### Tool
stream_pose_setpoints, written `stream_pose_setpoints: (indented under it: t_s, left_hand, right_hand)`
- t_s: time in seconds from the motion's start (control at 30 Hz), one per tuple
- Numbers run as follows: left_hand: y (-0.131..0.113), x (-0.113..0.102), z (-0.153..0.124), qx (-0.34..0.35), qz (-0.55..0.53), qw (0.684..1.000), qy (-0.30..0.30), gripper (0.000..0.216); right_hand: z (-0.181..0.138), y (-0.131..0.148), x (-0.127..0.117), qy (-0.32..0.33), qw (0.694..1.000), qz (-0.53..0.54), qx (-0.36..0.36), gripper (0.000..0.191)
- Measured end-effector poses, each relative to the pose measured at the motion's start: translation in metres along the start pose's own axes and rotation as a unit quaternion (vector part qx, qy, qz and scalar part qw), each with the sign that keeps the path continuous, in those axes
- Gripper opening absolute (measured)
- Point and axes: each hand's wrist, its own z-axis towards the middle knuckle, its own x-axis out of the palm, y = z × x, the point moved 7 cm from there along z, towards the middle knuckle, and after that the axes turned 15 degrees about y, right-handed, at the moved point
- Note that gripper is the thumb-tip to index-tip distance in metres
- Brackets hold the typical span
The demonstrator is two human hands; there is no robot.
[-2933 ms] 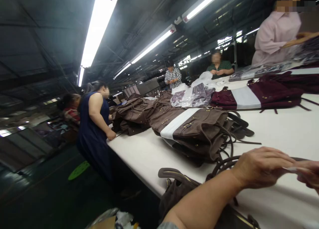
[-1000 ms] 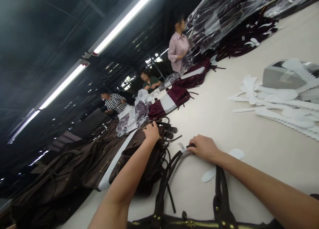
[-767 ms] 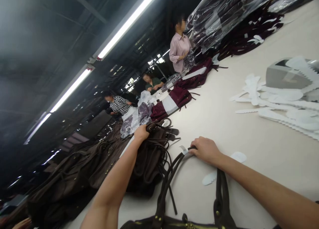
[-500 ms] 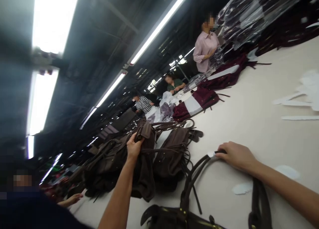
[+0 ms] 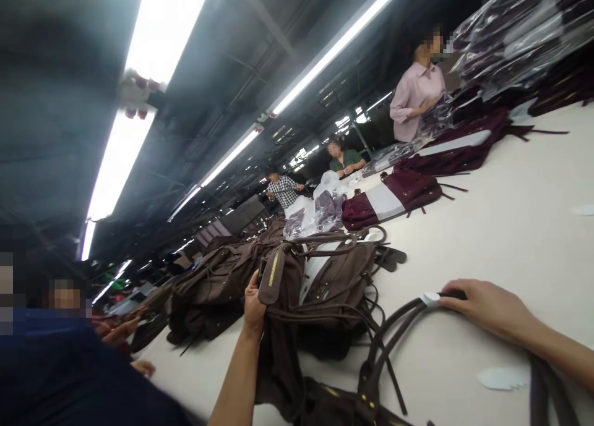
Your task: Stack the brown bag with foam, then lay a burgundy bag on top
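Observation:
My left hand (image 5: 254, 305) is closed around the side of a brown handbag, by a zip end tab (image 5: 270, 276) with gold teeth. The fabric hangs from there toward the bag body (image 5: 331, 404) at the bottom edge, which is partly cut off. My right hand (image 5: 487, 305) pinches the top of that bag's looped handle (image 5: 394, 321), beside a white wrap (image 5: 430, 298) on it. A second brown handbag (image 5: 346, 271), with a pale band around it, lies just behind my left hand. My right forearm passes over another dark strap (image 5: 545, 389).
More brown bags (image 5: 208, 290) are heaped at left. Maroon bags (image 5: 403, 194) and plastic-wrapped ones (image 5: 515, 42) line the far side of the white table (image 5: 510, 228). A paper scrap (image 5: 503, 378) lies near my right arm. A person in dark blue (image 5: 69, 370) is close at left; others work beyond.
The view has swung left, so things appear farther right. The end tab in my left hand has turned, and its gold zip now shows. My right hand keeps hold of the handle.

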Motion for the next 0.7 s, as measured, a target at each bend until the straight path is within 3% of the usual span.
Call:
stream_pose_setpoints:
  t_s: [0.27, 0.7]
  left_hand:
    - [0.015, -0.017, 0.004, -0.003, -0.014, 0.999, -0.036, 0.063]
    - [0.012, -0.009, -0.002, -0.021, 0.072, 0.997, 0.0, 0.053]
  right_hand:
    - [-0.003, 0.006, -0.004, -0.013, 1.0, 0.0, -0.006, 0.035]
    - [-0.005, 0.008, -0.006, 0.007, 1.0, -0.003, 0.026, 0.031]
